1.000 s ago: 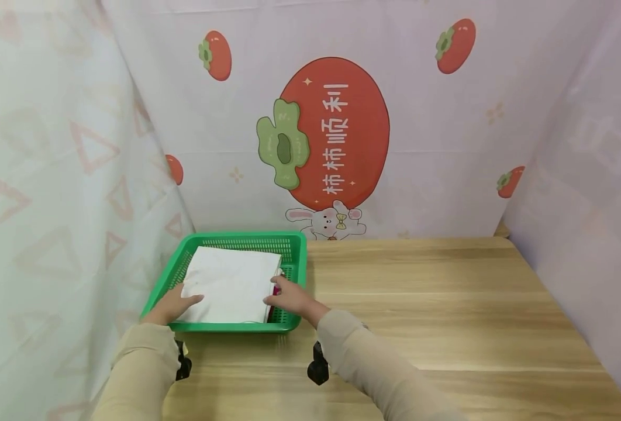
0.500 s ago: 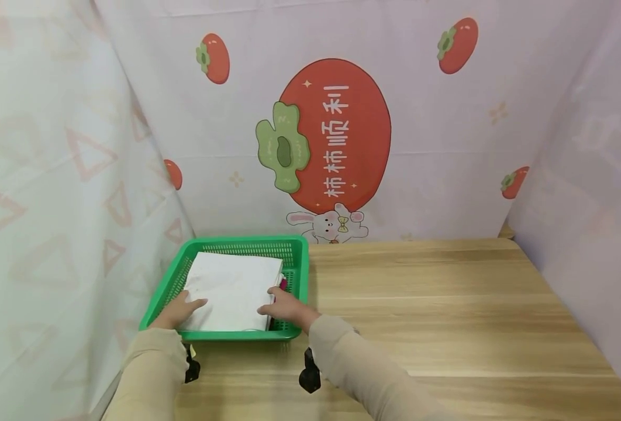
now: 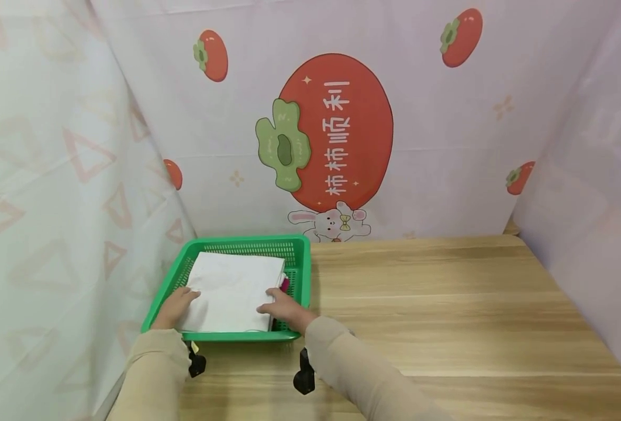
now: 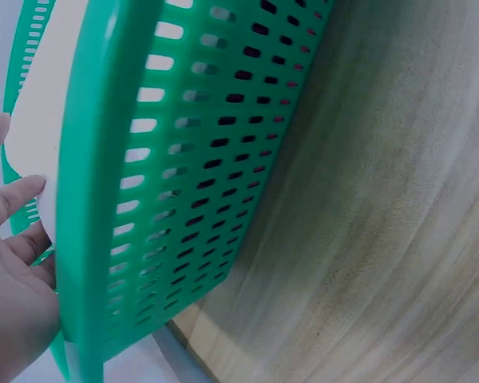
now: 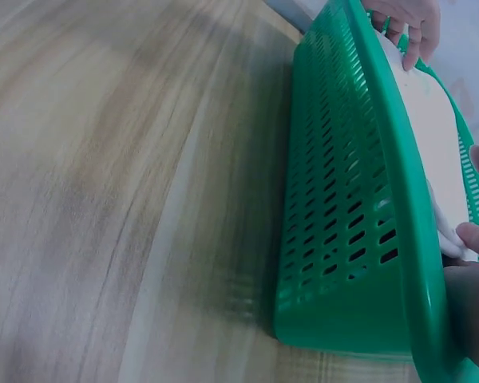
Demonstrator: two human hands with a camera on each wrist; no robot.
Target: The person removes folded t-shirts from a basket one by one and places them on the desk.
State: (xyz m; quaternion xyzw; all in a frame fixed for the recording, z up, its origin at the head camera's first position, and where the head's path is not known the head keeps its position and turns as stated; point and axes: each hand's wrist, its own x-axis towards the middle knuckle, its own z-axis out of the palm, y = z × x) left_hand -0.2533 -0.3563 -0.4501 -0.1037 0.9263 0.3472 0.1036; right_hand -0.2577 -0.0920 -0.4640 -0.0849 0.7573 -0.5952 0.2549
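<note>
A folded white cloth [image 3: 231, 286] lies inside a green perforated plastic basket [image 3: 226, 337] in the head view. My left hand [image 3: 173, 307] rests at the cloth's left edge. In the left wrist view, that hand's fairly straight fingers [image 4: 20, 195] touch the side of the white cloth [image 4: 44, 104], inside the basket rim. At the right edge, my right hand [image 3: 289, 310] reaches over the basket with thumb and forefinger apart, touching the cloth. Something magenta [image 3: 285, 285] shows beside the cloth's right edge. Some right fingertips are hidden beside the cloth.
The basket stands on a wood-grain table [image 3: 421, 327], near its left side and far edge. A printed fabric backdrop [image 3: 426, 146] hangs behind, with further curtains [image 3: 37, 234] at the left and right. Black wrist-worn devices [image 3: 304, 374] hang below both sleeves.
Both hands stay at the cloth's sides, shifting only slightly. The cloth's right edge covers less of the magenta item than half a second ago. The head view has tilted a little.
</note>
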